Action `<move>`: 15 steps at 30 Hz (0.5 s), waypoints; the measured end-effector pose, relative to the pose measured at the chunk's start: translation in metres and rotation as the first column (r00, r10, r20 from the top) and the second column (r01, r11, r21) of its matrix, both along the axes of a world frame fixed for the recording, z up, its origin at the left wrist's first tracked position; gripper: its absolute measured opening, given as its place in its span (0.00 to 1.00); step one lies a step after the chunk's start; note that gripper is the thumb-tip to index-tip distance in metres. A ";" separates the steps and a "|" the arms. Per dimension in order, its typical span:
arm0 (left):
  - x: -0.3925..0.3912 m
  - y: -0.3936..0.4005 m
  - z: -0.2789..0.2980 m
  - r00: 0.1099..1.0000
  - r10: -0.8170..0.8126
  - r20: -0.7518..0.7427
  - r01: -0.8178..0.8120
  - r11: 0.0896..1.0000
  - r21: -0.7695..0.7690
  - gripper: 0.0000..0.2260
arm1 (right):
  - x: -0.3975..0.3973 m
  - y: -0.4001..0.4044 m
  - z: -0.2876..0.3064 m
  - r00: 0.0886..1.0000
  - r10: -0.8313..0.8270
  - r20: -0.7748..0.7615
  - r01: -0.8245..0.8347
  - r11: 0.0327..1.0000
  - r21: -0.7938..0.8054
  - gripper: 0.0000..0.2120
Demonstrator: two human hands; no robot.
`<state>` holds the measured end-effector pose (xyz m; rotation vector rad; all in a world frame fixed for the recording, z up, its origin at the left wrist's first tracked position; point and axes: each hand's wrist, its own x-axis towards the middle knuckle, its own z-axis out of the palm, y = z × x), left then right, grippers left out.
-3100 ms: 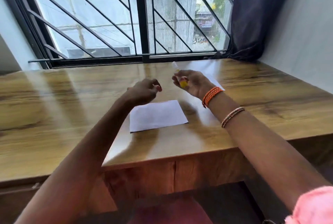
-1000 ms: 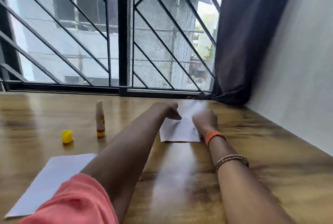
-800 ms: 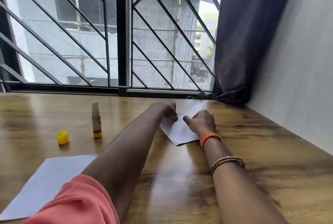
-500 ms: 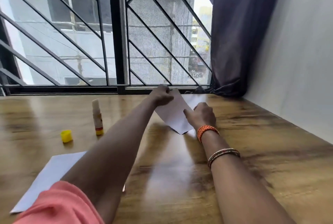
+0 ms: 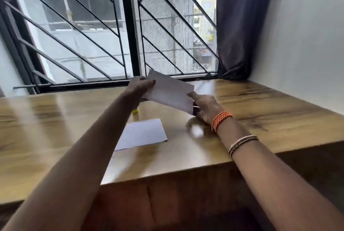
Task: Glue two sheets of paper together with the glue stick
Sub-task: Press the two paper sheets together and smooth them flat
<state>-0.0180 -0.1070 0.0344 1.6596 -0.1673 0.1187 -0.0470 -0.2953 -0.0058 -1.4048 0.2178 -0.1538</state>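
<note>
A white sheet of paper [image 5: 170, 92] is lifted off the wooden table [image 5: 251, 111], tilted, near the window. My left hand [image 5: 140, 87] pinches its upper left corner. My right hand [image 5: 205, 107] holds its lower right edge. A second white sheet [image 5: 143, 134] lies flat on the table below, partly covered by my left forearm. A small yellow bit [image 5: 135, 112], the glue stick's base or its cap, peeks out beside my left forearm; the rest is hidden.
A barred window [image 5: 128, 26] runs along the table's far edge. A dark curtain [image 5: 236, 26] hangs at the back right next to a white wall [image 5: 305, 35]. The table's front edge [image 5: 167, 173] is near me.
The far sheet has come up off the table in both hands and moved left toward the flat sheet. The glue stick and cap are now hidden behind my left arm.
</note>
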 end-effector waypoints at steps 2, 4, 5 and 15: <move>-0.021 0.015 -0.005 0.999 0.002 -0.043 -0.002 1.000 0.000 0.03 | -0.017 0.011 0.003 0.999 0.030 0.042 -0.027 0.998 -0.055 0.07; -0.040 0.030 -0.010 0.995 0.069 -0.077 -0.065 0.997 0.050 0.02 | -0.028 0.024 0.004 0.997 0.044 0.061 -0.037 0.994 -0.102 0.06; -0.048 0.037 -0.012 0.992 0.103 -0.079 -0.095 0.991 0.092 0.03 | -0.031 0.030 0.004 0.997 0.051 0.061 -0.042 0.990 -0.133 0.07; -0.089 0.103 -0.020 0.955 0.274 -0.112 -0.225 0.919 0.323 0.11 | -0.044 0.075 0.002 0.990 0.132 0.051 -0.106 0.929 -0.355 0.06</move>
